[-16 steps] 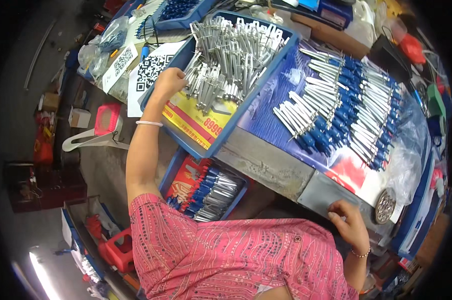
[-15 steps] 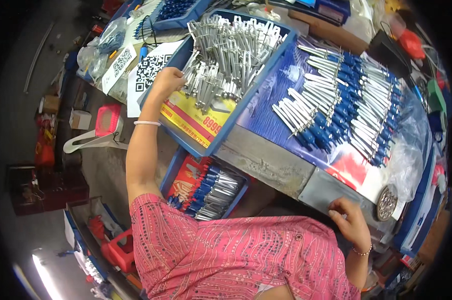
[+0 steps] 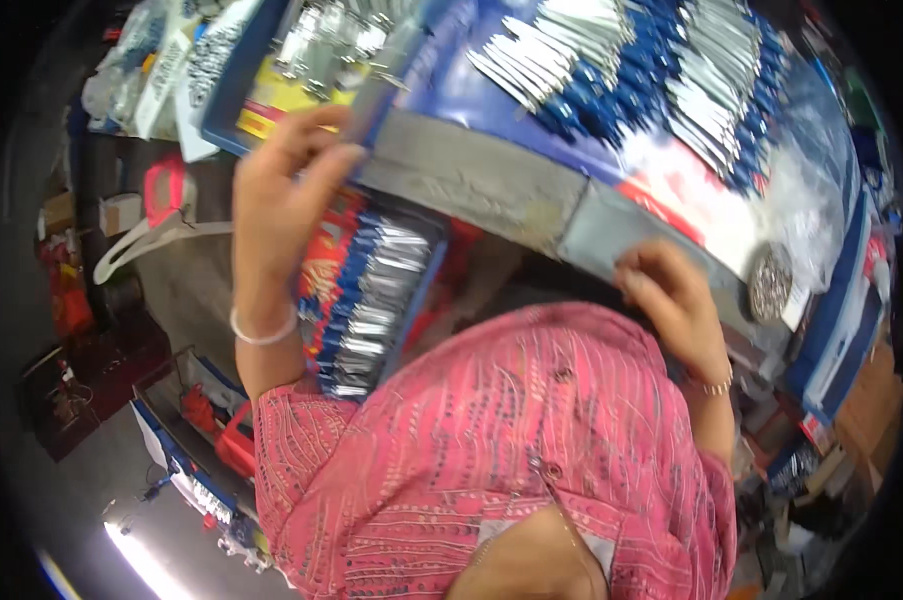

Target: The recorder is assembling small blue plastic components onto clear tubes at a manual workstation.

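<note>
My left hand is over the front rim of the blue tray, thumb and fingers closed together. A grey metal strip with a thin cross pin slants up from the fingertips; it is blurred. Behind the hand, silver metal pieces lie in the tray on yellow printed paper. My right hand is at the bench's front edge by a grey metal plate. Its fingers are loosely curled, with a gap to the thumb and nothing visible between them.
Rows of blue-handled tools with pale shafts lie on a blue sheet at right. Below the bench edge sits a lower tray of similar blue and silver pieces. A round dish of small parts is near plastic bags. A white hanger is at left.
My left hand has drawn back from the tray's left side toward its front rim, and a metal strip shows at its fingers. My right hand keeps its place by the plate. The whole view has shifted.
</note>
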{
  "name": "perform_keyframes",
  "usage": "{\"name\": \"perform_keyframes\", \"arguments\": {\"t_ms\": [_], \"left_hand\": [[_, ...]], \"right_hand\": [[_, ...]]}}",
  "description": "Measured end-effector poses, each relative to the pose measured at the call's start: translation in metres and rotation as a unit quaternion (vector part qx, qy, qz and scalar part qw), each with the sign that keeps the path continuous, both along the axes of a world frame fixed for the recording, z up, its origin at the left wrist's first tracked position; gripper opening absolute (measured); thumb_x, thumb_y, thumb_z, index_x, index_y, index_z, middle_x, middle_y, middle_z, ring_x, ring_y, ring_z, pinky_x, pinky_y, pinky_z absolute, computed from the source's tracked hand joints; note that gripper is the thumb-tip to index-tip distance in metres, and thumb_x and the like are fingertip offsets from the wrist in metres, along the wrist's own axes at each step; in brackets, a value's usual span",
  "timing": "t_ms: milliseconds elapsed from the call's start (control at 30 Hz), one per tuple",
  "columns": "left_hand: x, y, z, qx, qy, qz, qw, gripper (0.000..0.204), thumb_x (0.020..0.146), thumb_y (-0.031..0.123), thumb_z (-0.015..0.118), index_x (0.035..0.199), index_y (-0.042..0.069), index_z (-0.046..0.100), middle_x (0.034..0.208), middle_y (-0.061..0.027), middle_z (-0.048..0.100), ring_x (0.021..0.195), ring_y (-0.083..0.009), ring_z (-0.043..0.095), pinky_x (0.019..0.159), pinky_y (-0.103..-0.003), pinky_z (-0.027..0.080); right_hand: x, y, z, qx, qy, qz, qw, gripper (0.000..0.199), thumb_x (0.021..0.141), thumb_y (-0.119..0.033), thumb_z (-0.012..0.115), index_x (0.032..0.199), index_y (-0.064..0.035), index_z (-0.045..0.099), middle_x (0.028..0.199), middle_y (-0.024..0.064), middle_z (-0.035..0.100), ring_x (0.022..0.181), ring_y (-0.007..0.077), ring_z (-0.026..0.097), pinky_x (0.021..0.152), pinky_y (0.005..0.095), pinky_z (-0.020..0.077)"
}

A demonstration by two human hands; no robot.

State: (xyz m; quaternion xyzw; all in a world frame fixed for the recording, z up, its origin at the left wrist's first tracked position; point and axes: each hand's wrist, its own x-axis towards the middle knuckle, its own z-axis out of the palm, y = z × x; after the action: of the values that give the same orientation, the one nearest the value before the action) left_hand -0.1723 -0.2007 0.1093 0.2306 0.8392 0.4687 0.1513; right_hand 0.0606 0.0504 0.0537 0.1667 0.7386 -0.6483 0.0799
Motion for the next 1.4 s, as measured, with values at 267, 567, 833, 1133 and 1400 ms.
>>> {"name": "perform_keyframes", "arguments": {"t_ms": [267,567,833,1133,1400], "left_hand": [[0.132,0.089,-0.065,0.030,0.104,-0.217,0.970,0.028,0.071,0.006,0.067,0.097,0.001,0.057,0.078,-0.0107,0.060,0.065,-0.0190,0.060,0.058,-0.027,0.046],[0.175,0.135,-0.066,0.061,-0.128,-0.287,0.947,0.026,0.074,0.007,0.064,0.098,0.000,0.055,0.082,-0.0125,0.060,0.071,-0.0204,0.060,0.061,-0.028,0.047],[0.188,0.168,-0.075,0.128,-0.449,-0.228,0.854,0.019,0.084,0.006,0.054,0.101,-0.003,0.053,0.076,-0.0057,0.058,0.067,-0.0099,0.054,0.061,-0.021,0.043],[0.185,0.182,-0.101,0.172,-0.700,-0.288,0.630,0.037,0.088,0.028,0.051,0.105,-0.005,0.050,0.085,-0.0103,0.060,0.075,-0.0162,0.058,0.070,-0.028,0.048],[0.185,0.196,-0.084,0.223,-0.576,-0.267,0.740,0.037,0.090,0.023,0.047,0.114,-0.005,0.043,0.094,-0.0133,0.059,0.083,-0.0189,0.060,0.077,-0.031,0.048]], "right_hand": [[0.004,0.012,-0.008,-0.225,0.079,-0.222,0.945,0.025,0.086,-0.016,0.053,0.102,0.0026,0.051,0.082,0.0054,0.056,0.063,0.0069,0.048,0.059,0.0188,0.0391],[0.064,0.039,-0.007,-0.136,0.081,-0.309,0.938,0.015,0.083,-0.015,0.058,0.084,0.0003,0.057,0.069,0.0014,0.055,0.056,0.0040,0.045,0.051,0.0168,0.0368],[0.079,0.059,-0.012,-0.149,0.082,-0.321,0.932,0.015,0.083,-0.014,0.059,0.085,0.0003,0.057,0.068,0.0013,0.056,0.053,0.0028,0.044,0.046,0.0156,0.0344],[0.082,0.073,-0.015,-0.258,0.109,-0.274,0.920,0.010,0.080,-0.011,0.060,0.082,-0.0023,0.056,0.070,-0.0006,0.055,0.049,0.0013,0.040,0.044,0.0147,0.0316],[0.072,0.072,-0.014,-0.191,0.111,-0.322,0.921,0.009,0.078,-0.006,0.063,0.072,-0.0010,0.058,0.065,-0.0037,0.054,0.059,0.0013,0.046,0.051,0.0157,0.0353]]}}
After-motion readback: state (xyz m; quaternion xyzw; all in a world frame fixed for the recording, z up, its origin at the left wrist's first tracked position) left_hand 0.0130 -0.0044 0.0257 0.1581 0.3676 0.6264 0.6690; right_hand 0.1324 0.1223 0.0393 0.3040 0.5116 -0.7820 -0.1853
